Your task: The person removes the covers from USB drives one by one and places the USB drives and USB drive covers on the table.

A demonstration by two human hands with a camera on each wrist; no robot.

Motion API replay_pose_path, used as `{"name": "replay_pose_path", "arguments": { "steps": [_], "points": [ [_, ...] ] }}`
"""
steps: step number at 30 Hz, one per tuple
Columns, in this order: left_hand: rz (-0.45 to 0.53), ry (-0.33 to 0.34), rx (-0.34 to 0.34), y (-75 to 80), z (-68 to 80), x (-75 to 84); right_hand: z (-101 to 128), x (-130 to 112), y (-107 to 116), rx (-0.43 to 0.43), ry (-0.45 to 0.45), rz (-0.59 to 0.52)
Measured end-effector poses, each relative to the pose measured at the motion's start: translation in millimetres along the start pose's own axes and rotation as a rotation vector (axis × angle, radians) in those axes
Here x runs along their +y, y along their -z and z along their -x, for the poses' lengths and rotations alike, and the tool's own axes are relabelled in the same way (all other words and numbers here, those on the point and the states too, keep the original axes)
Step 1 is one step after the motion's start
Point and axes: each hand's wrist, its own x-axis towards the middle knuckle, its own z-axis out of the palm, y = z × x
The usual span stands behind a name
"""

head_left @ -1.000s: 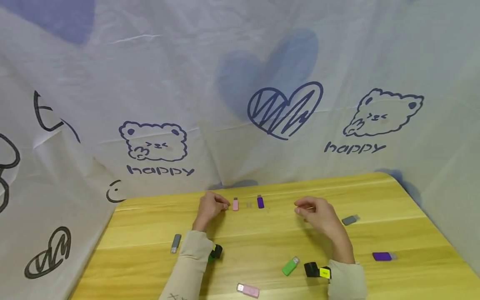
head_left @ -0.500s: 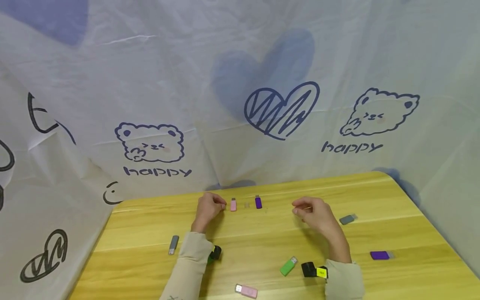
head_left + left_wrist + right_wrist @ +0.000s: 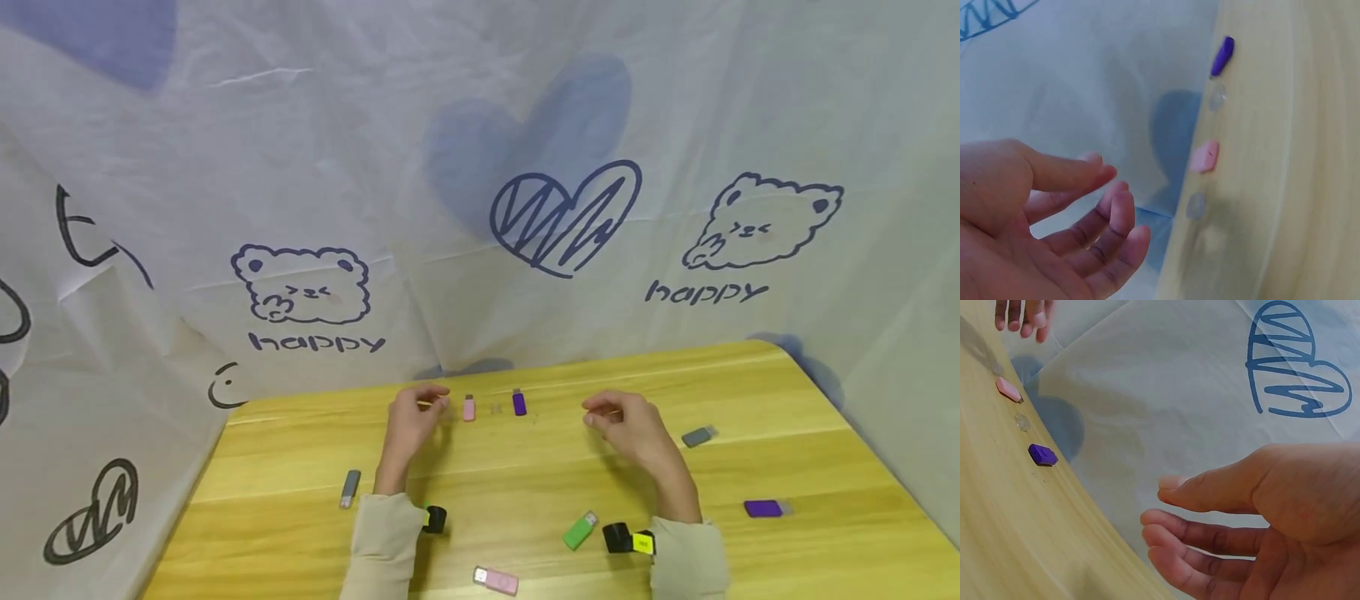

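**Two empty hands hover over a row of small caps at the desk's far edge**

A person's left hand point(image 3: 411, 421) hangs above the wooden desk point(image 3: 750, 400) close to its far edge, fingers loosely curled and holding nothing; the left wrist view shows the fingertips apart and the palm empty. Just beside it lies a pink cap point(image 3: 468, 407), the nearest piece in a short row that runs along the far edge: a clear cap point(image 3: 495, 408) comes next, then a purple cap point(image 3: 519, 403). The left wrist view also shows a second clear piece point(image 3: 1195, 205) on the near side of the pink one.

The right hand point(image 3: 626, 429) is raised farther along the same edge, well apart from the left, thumb and fingers relaxed and slightly parted, gripping nothing.

Scattered flash drives lie elsewhere on the desk: a grey drive point(image 3: 699, 436) toward the right edge, a purple drive point(image 3: 765, 508) nearer the right front, a green drive point(image 3: 581, 531) and a pink drive point(image 3: 496, 579) by the near edge, and another grey drive point(image 3: 349, 487) toward the left edge. A white cloth backdrop point(image 3: 480, 167) printed with bears, hearts and the word "happy" rises behind the desk.
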Motion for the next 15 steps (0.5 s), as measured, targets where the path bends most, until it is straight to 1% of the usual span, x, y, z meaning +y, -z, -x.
{"name": "replay_pose_path", "arguments": {
  "steps": [3, 6, 8, 11, 15],
  "points": [
    [0.071, -0.039, 0.009, 2.3, 7.3, 3.3, -3, -1, -1, 0.011, 0.031, 0.009],
    [0.148, -0.069, -0.013, 2.0, 13.4, 6.7, -5, -2, -3, 0.011, 0.04, 0.013],
    [0.193, -0.087, -0.038, 0.5, 16.7, 8.6, -7, -3, -5, 0.004, 0.056, 0.016],
    [0.246, -0.096, -0.083, -2.9, 20.3, 12.2, -9, -7, -8, -0.018, 0.084, 0.025],
    [0.284, -0.103, -0.148, -6.7, 22.9, 17.9, -10, -12, -12, -0.093, 0.156, 0.054]
  ]
}}
